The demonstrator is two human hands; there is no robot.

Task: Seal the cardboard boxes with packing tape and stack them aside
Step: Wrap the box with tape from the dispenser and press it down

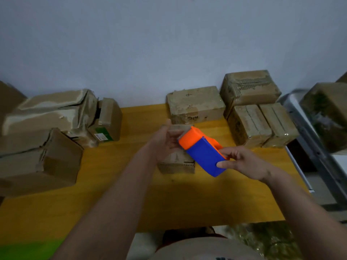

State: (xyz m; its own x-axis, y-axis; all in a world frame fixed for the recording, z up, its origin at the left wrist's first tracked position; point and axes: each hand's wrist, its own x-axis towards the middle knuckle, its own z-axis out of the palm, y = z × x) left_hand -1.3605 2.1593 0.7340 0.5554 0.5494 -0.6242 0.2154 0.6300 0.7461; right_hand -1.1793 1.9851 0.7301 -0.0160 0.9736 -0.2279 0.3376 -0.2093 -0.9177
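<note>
A small cardboard box [176, 162] stands in the middle of the yellow table [131, 194]. My left hand [165, 141] rests on its top left side and holds it. My right hand [242, 163] grips a blue and orange tape dispenser [202, 152], whose orange front end lies over the box's top. The box's top face is mostly hidden by the hand and the dispenser.
Worn, partly open boxes [47, 132] crowd the table's left side. Taped boxes [195, 104] sit at the back, with a stack of them [249, 109] at the right. A metal rack [315, 132] carrying another box stands beyond the right edge.
</note>
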